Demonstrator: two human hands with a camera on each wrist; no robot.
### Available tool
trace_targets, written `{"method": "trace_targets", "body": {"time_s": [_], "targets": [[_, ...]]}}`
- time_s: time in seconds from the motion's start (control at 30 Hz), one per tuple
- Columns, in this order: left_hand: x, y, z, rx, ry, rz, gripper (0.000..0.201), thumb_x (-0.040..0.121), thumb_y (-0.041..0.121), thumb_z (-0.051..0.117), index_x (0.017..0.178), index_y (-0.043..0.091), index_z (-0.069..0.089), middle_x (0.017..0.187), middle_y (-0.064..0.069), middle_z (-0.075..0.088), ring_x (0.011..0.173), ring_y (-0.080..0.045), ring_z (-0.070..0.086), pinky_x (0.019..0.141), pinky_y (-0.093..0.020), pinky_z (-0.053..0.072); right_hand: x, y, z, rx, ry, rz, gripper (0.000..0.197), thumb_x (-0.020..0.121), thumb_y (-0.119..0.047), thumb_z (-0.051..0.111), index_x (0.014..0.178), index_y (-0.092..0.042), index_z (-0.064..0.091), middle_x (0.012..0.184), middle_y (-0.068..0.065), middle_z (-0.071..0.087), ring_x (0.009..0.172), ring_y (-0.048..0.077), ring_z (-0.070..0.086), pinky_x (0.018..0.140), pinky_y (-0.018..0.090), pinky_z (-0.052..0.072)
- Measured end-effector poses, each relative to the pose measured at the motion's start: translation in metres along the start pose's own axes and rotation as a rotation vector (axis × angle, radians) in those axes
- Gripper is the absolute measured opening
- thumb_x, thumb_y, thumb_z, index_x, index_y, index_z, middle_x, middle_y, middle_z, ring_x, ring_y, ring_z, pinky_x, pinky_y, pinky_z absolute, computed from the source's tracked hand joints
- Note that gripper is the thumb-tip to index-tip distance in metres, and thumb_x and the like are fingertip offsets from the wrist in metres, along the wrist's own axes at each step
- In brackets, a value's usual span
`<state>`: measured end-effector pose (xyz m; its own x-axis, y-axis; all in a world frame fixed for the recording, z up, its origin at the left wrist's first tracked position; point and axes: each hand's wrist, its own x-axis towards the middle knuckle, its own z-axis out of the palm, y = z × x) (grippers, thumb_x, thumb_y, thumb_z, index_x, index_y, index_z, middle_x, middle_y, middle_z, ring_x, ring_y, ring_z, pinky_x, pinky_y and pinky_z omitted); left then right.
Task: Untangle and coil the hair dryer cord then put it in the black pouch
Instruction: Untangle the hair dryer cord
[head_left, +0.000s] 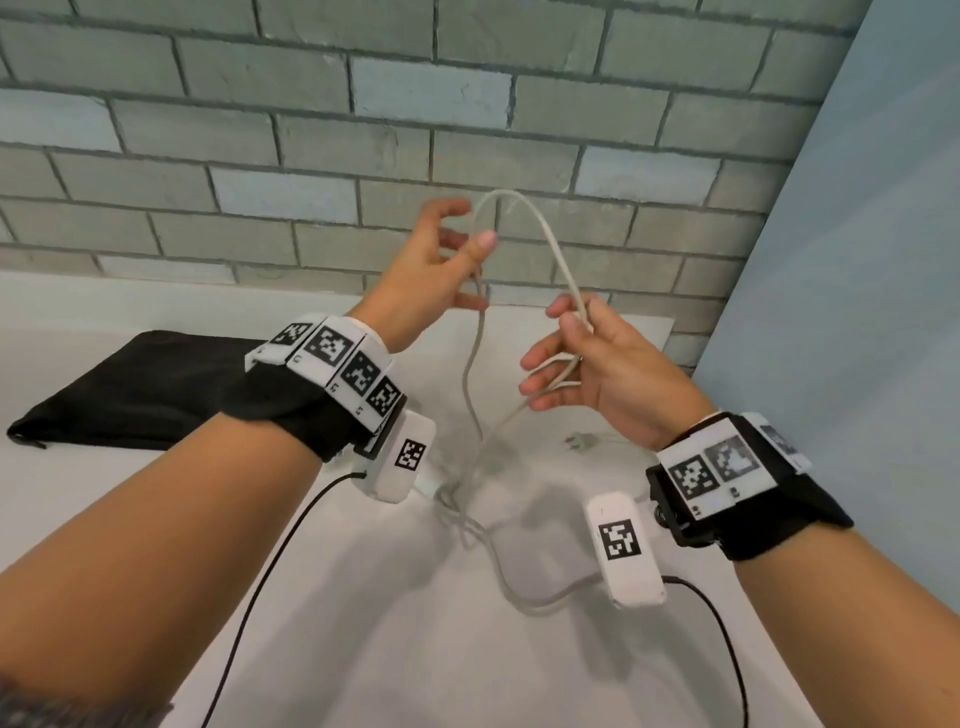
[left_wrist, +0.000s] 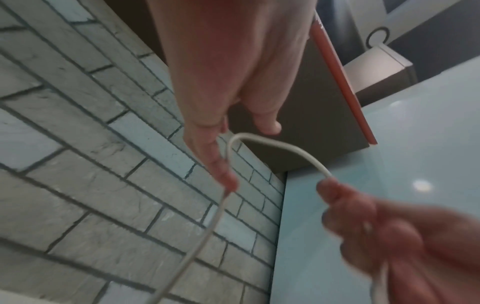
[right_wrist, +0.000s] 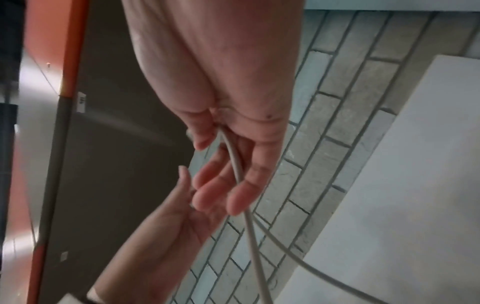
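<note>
The white hair dryer cord (head_left: 540, 228) arcs up between my two raised hands. My left hand (head_left: 470, 247) pinches it between thumb and a finger, the other fingers spread. My right hand (head_left: 566, 332) pinches the arc's other end with thumb and index, and loops of cord lie across its fingers. From both hands the cord drops to a loose tangle (head_left: 462, 499) on the white table. Its plug (head_left: 581, 441) lies on the table under my right hand. The black pouch (head_left: 130, 389) lies flat at the left. I cannot make out the dryer body. The right wrist view shows cord (right_wrist: 252, 236) leaving my right hand (right_wrist: 228, 174).
The white table (head_left: 363, 649) runs back to a grey brick wall (head_left: 363, 130). A pale blue panel (head_left: 857, 260) closes off the right side. Thin black cables from the wrist cameras trail over the table's front.
</note>
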<state>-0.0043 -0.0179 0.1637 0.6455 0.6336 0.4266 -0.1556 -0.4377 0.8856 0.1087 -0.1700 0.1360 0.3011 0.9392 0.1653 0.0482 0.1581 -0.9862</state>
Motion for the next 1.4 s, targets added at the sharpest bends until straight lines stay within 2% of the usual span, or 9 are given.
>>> {"method": "trace_targets", "body": {"time_s": [0.13,0.23,0.37,0.6,0.73,0.9,1.03,1.2,1.4], "targets": [[-0.017,-0.038,0.005,0.340,0.092,-0.220,0.062,0.082,0.044,0.059,0.131,0.014,0.037,0.132,-0.012,0.039,0.111,-0.027,0.053,0.093,-0.043,0.049,0.005,-0.015,-0.004,0.107,0.015,-0.075,0.019,0.099,-0.025,0.028,0.103,-0.022,0.047,0.075,0.005,0.064,0.063,0.023,0.067,0.061,0.036,0.056],[-0.042,-0.065,0.015,0.429,-0.296,-0.290,0.024,0.090,0.031,0.053,0.103,0.012,0.060,0.109,-0.011,0.058,0.102,-0.027,0.059,0.094,-0.039,0.047,0.008,-0.022,-0.005,0.134,0.038,-0.123,0.023,0.099,-0.024,0.025,0.112,-0.022,0.043,0.075,0.006,0.061,0.061,0.022,0.068,0.056,0.033,0.056],[-0.070,-0.083,0.021,0.328,-0.816,-0.554,0.049,0.095,0.046,0.028,0.099,0.014,0.065,0.092,-0.003,0.065,0.091,-0.017,0.057,0.084,-0.026,0.042,0.008,-0.024,-0.004,0.114,0.035,-0.148,0.023,0.100,-0.023,0.024,0.116,-0.022,0.041,0.078,0.009,0.058,0.061,0.023,0.069,0.054,0.033,0.057],[-0.066,-0.085,0.013,0.732,-1.103,-0.676,0.068,0.089,0.063,0.018,0.112,0.019,0.064,0.089,-0.001,0.050,0.077,-0.014,0.047,0.095,-0.029,0.038,-0.002,-0.009,-0.023,0.103,0.179,-0.145,0.025,0.100,-0.020,0.026,0.114,-0.024,0.046,0.078,0.007,0.058,0.060,0.025,0.069,0.050,0.031,0.055],[-0.055,-0.083,0.001,0.686,-0.779,-0.546,0.047,0.084,0.060,0.042,0.063,0.022,0.061,0.067,0.004,0.048,0.068,-0.016,0.048,0.075,-0.030,0.043,-0.011,0.007,-0.043,0.069,0.353,-0.081,0.025,0.099,-0.009,0.028,0.118,-0.012,0.044,0.077,0.007,0.053,0.052,0.017,0.068,0.041,0.022,0.050],[-0.037,-0.075,-0.022,-0.003,-0.172,-0.571,0.050,0.090,0.056,0.032,0.056,0.020,0.033,0.052,0.005,0.027,0.047,-0.012,0.024,0.051,-0.025,0.030,-0.022,0.031,-0.062,0.002,0.440,0.071,0.031,0.096,0.001,0.030,0.124,-0.004,0.042,0.077,0.007,0.049,0.043,0.009,0.062,0.035,0.018,0.044],[-0.024,-0.037,-0.028,-0.225,-0.147,-0.404,0.051,0.091,0.057,0.023,0.055,0.022,0.027,0.045,0.010,0.025,0.043,-0.009,0.019,0.048,-0.023,0.025,-0.022,0.058,-0.063,-0.466,0.357,0.332,0.038,0.093,0.003,0.036,0.131,-0.002,0.041,0.085,0.006,0.048,0.056,0.019,0.057,0.040,0.022,0.049],[-0.020,0.015,-0.015,-0.234,-0.189,-0.220,0.050,0.092,0.051,0.035,0.051,0.023,0.028,0.044,0.011,0.024,0.041,-0.008,0.019,0.042,-0.018,0.026,-0.012,0.063,-0.049,-1.252,0.073,0.355,0.065,0.085,-0.027,0.059,0.142,-0.022,0.027,0.136,0.013,0.029,0.118,0.033,0.044,0.102,0.034,0.037],[-0.022,0.035,-0.002,-0.370,-0.109,-0.193,0.050,0.093,0.047,0.037,0.051,0.022,0.029,0.045,0.009,0.023,0.041,-0.008,0.019,0.045,-0.021,0.025,0.013,0.052,-0.010,-0.727,-0.206,0.236,0.022,0.093,-0.025,0.047,0.111,-0.017,0.058,0.098,-0.001,0.053,0.069,0.016,0.058,0.052,0.018,0.048]]}}
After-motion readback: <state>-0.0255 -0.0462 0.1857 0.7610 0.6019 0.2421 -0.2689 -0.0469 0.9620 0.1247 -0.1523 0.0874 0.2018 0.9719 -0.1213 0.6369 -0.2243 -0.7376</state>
